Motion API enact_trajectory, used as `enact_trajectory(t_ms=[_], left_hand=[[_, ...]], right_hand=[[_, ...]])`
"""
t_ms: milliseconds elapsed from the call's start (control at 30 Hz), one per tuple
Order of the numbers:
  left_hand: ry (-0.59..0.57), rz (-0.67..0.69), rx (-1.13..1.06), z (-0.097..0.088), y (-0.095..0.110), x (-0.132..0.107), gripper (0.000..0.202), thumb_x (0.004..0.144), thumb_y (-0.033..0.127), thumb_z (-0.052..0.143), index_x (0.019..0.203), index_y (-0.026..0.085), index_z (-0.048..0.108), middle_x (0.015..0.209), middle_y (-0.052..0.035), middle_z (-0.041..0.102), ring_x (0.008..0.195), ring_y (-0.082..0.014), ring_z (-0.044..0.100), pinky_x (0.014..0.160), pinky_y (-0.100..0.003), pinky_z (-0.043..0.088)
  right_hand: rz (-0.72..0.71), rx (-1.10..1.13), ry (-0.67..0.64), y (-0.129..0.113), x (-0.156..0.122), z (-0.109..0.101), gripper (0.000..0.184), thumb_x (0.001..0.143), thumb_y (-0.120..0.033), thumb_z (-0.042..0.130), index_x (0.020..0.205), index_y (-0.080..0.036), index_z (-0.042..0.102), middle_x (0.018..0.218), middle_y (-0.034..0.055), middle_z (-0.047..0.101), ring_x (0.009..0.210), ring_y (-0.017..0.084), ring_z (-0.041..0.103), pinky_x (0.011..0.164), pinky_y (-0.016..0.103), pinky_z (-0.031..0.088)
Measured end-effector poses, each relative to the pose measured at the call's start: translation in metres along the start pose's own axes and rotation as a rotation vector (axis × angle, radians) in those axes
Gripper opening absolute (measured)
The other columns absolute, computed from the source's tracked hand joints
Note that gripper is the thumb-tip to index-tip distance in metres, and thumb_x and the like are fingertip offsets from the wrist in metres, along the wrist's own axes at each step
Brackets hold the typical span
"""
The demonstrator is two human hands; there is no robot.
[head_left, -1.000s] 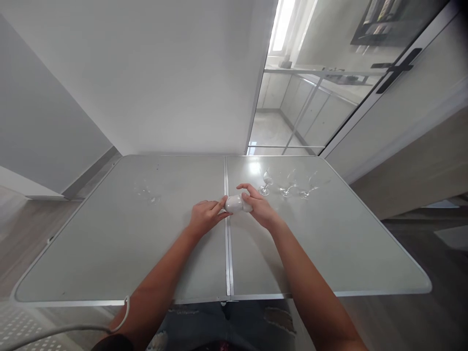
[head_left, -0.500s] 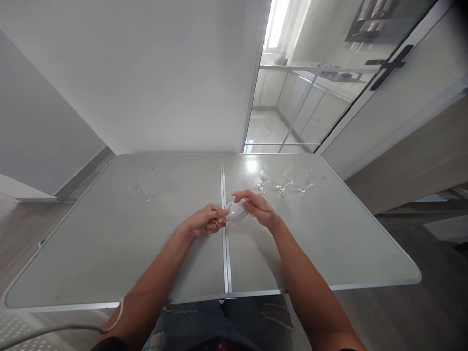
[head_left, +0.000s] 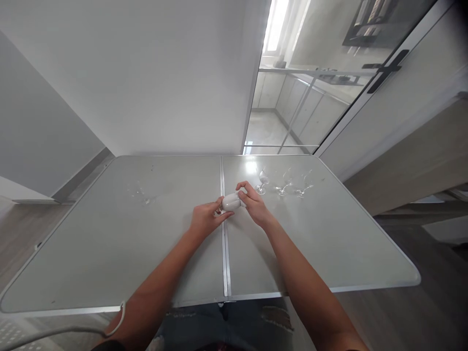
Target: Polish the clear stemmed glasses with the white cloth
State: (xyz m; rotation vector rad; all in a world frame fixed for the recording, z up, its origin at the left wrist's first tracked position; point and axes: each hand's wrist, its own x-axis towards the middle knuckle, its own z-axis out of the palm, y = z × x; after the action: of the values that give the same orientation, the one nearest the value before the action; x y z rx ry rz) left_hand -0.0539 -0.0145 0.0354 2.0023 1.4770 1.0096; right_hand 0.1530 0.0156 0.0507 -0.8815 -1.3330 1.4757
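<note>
Between my hands, above the table's middle seam, is a stemmed wine glass (head_left: pixel 231 202) tilted on its side, its bowl filled with white. My left hand (head_left: pixel 207 217) grips it at the stem end, thumb along the lower side of the bowl. At the rim, to the right, my right hand (head_left: pixel 255 204) pinches a bit of white cloth (head_left: pixel 243 198) that reaches into the bowl; whether it is cloth or tissue I cannot tell. The foot of the glass is mostly hidden by my left fingers.
Three clear stemmed glasses stand at the back right: one glass (head_left: pixel 262 181), a second (head_left: pixel 282 187) and a third (head_left: pixel 304 187). Faint transparent glassware (head_left: pixel 141 194) is at the back left of the folding table (head_left: pixel 91 243). A wall (head_left: pixel 175 87) borders the far edge.
Both hands and the glass have shifted slightly away from me. My left hand has turned, its thumb now under the bowl, and the glass lies more level.
</note>
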Motion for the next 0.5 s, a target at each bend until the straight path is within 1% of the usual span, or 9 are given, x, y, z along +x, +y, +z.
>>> enact_trajectory(t_ms=[67, 167, 233, 267, 300, 333, 400, 467, 500], left_hand=[[-0.215, -0.178, -0.315, -0.005, 0.003, 0.001, 0.051, 0.076, 0.063, 0.075, 0.095, 0.016, 0.076, 0.06, 0.0008, 0.053, 0.05, -0.009, 0.041, 0.051, -0.023, 0.028], [-0.617, -0.472, -0.763, -0.013, 0.003, 0.003, 0.058, 0.078, 0.071, 0.069, 0.074, 0.013, 0.065, 0.057, 0.0028, 0.044, 0.044, -0.0043, 0.027, 0.044, -0.022, 0.022], [-0.783, -0.592, -0.919, -0.013, 0.001, 0.004, 0.062, 0.076, 0.076, 0.065, 0.073, 0.014, 0.06, 0.056, 0.005, 0.04, 0.042, -0.0028, 0.02, 0.041, -0.021, 0.021], [-0.804, -0.608, -0.936, -0.013, 0.001, 0.004, 0.064, 0.076, 0.078, 0.064, 0.073, 0.015, 0.059, 0.056, 0.0055, 0.04, 0.041, -0.0027, 0.019, 0.041, -0.021, 0.021], [-0.776, -0.587, -0.909, -0.011, 0.001, 0.004, 0.064, 0.076, 0.079, 0.064, 0.073, 0.015, 0.06, 0.056, 0.0051, 0.04, 0.042, -0.0031, 0.02, 0.042, -0.022, 0.021], [-0.694, -0.534, -0.835, -0.009, 0.002, 0.003, 0.063, 0.076, 0.077, 0.065, 0.072, 0.014, 0.061, 0.056, 0.0043, 0.041, 0.043, -0.0039, 0.022, 0.043, -0.022, 0.022], [-0.405, -0.351, -0.574, -0.003, 0.003, 0.001, 0.058, 0.075, 0.071, 0.071, 0.078, 0.014, 0.069, 0.058, 0.002, 0.046, 0.047, -0.0067, 0.032, 0.048, -0.024, 0.024], [-0.081, -0.146, -0.258, 0.003, 0.002, -0.001, 0.053, 0.074, 0.064, 0.077, 0.097, 0.017, 0.077, 0.061, -0.0002, 0.053, 0.052, -0.0102, 0.041, 0.053, -0.025, 0.027], [0.035, -0.062, -0.122, 0.006, 0.0, -0.002, 0.054, 0.074, 0.062, 0.078, 0.106, 0.019, 0.078, 0.063, -0.0016, 0.057, 0.054, -0.0119, 0.045, 0.054, -0.025, 0.028]], right_hand=[[-0.021, 0.004, -0.1, -0.006, -0.004, -0.002, 0.027, 0.094, -0.052, 0.059, 0.105, -0.028, 0.051, 0.073, -0.0032, 0.055, 0.069, 0.016, 0.05, 0.066, 0.026, 0.04], [-0.007, 0.031, -0.239, -0.016, -0.012, -0.007, 0.03, 0.093, -0.053, 0.062, 0.104, -0.026, 0.051, 0.083, 0.0005, 0.063, 0.071, 0.018, 0.056, 0.067, 0.029, 0.042], [-0.009, 0.036, -0.283, -0.019, -0.015, -0.01, 0.031, 0.092, -0.053, 0.062, 0.102, -0.025, 0.053, 0.093, 0.0037, 0.066, 0.072, 0.019, 0.058, 0.066, 0.03, 0.043], [-0.018, 0.025, -0.28, -0.019, -0.015, -0.011, 0.032, 0.092, -0.054, 0.062, 0.1, -0.025, 0.054, 0.095, 0.0045, 0.066, 0.072, 0.019, 0.057, 0.065, 0.03, 0.043], [-0.033, 0.005, -0.263, -0.018, -0.015, -0.011, 0.032, 0.092, -0.055, 0.062, 0.099, -0.024, 0.055, 0.093, 0.0042, 0.065, 0.07, 0.018, 0.056, 0.064, 0.03, 0.043], [-0.053, -0.02, -0.232, -0.016, -0.014, -0.011, 0.032, 0.091, -0.055, 0.063, 0.098, -0.024, 0.056, 0.088, 0.0031, 0.064, 0.068, 0.017, 0.054, 0.063, 0.03, 0.042], [-0.088, -0.056, -0.148, -0.01, -0.009, -0.009, 0.031, 0.091, -0.054, 0.063, 0.097, -0.025, 0.055, 0.075, -0.0009, 0.058, 0.063, 0.016, 0.047, 0.061, 0.028, 0.038], [-0.098, -0.032, -0.063, -0.004, -0.004, -0.006, 0.028, 0.092, -0.053, 0.063, 0.099, -0.027, 0.053, 0.067, -0.0042, 0.052, 0.059, 0.014, 0.043, 0.058, 0.026, 0.035], [-0.094, 0.005, -0.021, -0.002, -0.002, -0.004, 0.027, 0.093, -0.051, 0.063, 0.101, -0.027, 0.053, 0.066, -0.0051, 0.05, 0.058, 0.014, 0.042, 0.057, 0.025, 0.034]])
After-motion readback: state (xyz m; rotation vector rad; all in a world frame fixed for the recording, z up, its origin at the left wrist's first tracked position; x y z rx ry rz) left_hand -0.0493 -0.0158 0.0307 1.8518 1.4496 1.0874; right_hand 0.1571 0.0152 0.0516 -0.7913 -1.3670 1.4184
